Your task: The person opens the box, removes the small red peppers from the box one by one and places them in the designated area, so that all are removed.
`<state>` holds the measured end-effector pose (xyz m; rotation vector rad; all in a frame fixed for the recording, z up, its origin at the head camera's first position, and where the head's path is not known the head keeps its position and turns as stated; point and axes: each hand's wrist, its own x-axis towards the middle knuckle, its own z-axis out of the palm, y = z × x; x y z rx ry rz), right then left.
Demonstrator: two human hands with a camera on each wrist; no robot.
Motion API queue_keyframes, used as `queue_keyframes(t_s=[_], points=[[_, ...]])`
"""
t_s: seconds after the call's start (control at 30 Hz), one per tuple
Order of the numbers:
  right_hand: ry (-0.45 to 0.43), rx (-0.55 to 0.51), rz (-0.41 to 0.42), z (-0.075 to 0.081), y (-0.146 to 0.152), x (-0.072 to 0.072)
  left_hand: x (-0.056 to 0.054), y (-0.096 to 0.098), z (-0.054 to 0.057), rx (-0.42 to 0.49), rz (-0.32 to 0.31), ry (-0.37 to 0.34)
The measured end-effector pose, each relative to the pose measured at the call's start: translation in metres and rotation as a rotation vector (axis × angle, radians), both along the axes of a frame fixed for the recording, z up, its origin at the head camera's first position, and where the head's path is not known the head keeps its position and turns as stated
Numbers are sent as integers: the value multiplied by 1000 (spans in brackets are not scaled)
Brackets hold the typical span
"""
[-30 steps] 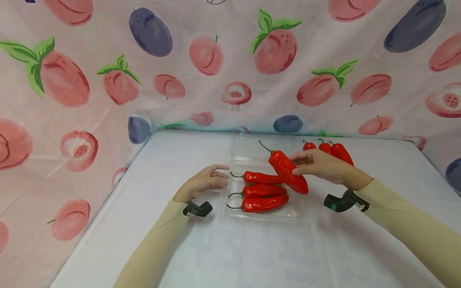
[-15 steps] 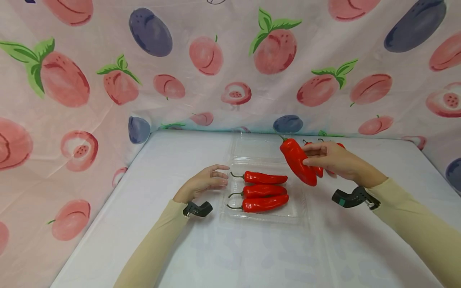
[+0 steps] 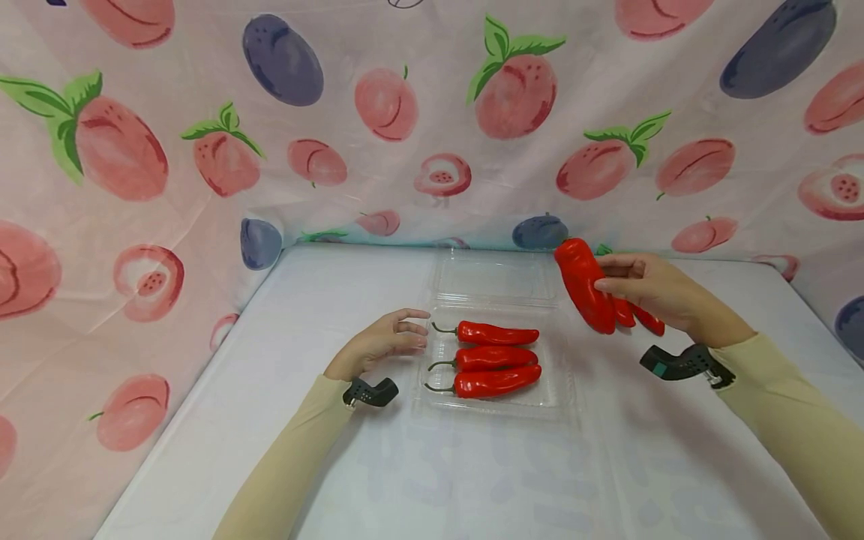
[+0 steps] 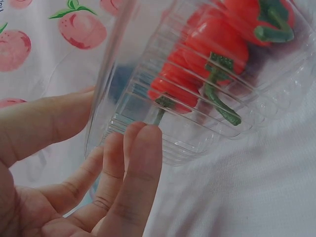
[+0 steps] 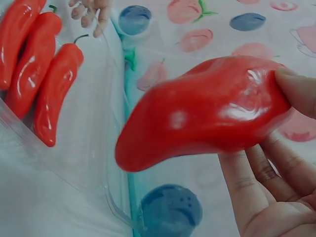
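My right hand (image 3: 658, 292) pinches a long red pepper (image 3: 583, 285) between thumb and fingers. The pepper hangs tilted above the table, right of a clear plastic clamshell box (image 3: 556, 386). Its thumb-side grip shows in the right wrist view, where the pepper (image 5: 207, 108) fills the middle. Three red peppers with green stems (image 3: 496, 356) lie side by side in the box, stems to the left. My left hand (image 3: 378, 341) is at the box's left side. In the left wrist view its fingertips (image 4: 148, 138) rest against the ribbed wall, thumb apart from them.
Behind the held pepper, more red peppers (image 3: 648, 319) lie on the white table (image 3: 378, 480), partly hidden by my right hand. The box's clear lid (image 3: 496, 276) lies folded back. A fruit-patterned cloth (image 3: 432, 97) rises behind and left of the table.
My right hand has carried the pepper from over the box up and to the right, toward the peppers on the table. The left hand and the three boxed peppers have stayed put.
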<state>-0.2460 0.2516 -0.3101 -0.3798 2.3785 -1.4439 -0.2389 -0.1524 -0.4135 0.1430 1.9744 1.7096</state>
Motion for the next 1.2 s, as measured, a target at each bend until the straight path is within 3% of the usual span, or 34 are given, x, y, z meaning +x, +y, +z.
queue_keyframes(t_s=[0.27,0.6,1.2], points=[[6,-97,-28,-1,17,-2,0,1,0,-12,3,-2],[52,-158,-129,-2,37,-2,1,1,0,-16,1,1],[-25,-330,-231,-3,74,-5,1,0,0,-16,0,-1]])
